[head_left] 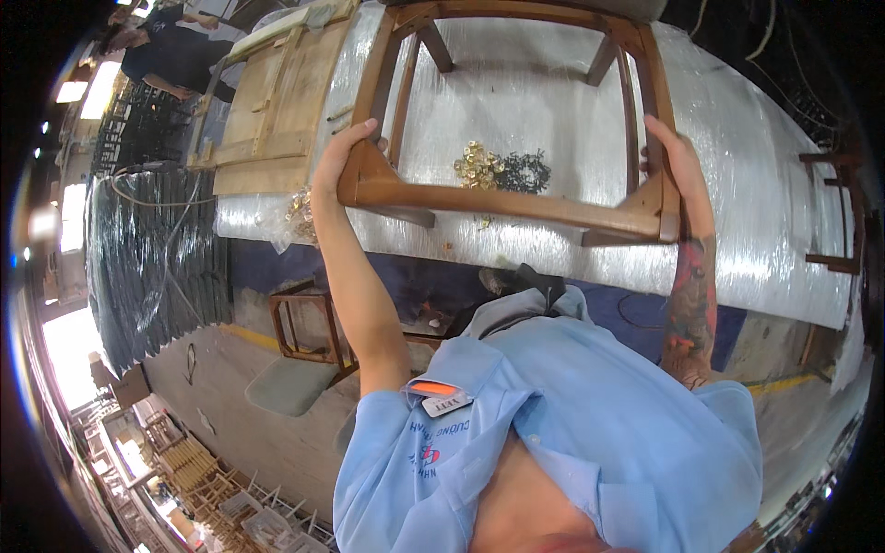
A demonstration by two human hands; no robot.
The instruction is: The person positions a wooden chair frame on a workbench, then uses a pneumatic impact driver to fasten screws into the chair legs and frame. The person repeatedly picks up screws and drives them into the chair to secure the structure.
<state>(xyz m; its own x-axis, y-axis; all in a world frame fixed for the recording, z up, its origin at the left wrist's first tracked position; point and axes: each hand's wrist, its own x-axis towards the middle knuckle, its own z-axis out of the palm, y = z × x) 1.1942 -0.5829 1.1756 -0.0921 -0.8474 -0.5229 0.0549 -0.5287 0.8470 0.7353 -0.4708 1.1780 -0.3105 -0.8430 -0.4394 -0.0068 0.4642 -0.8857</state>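
Both my hands grip a brown wooden chair frame above a table covered in clear plastic wrap. My left hand is closed around the frame's left side near its front corner. On the opposite side, my right hand is wrapped around the right rail, its fingertips partly hidden by the wood. Through the open frame I see a small pile of gold-coloured metal pieces beside a cluster of small black pieces, too small to name. Grey material shows at the frame's far end.
A slatted plywood panel lies at the table's left end, near a clear bag of gold-coloured pieces. Behind it stands a person in dark clothes. A grey-seated chair is on the floor at left; another wooden frame stands far right.
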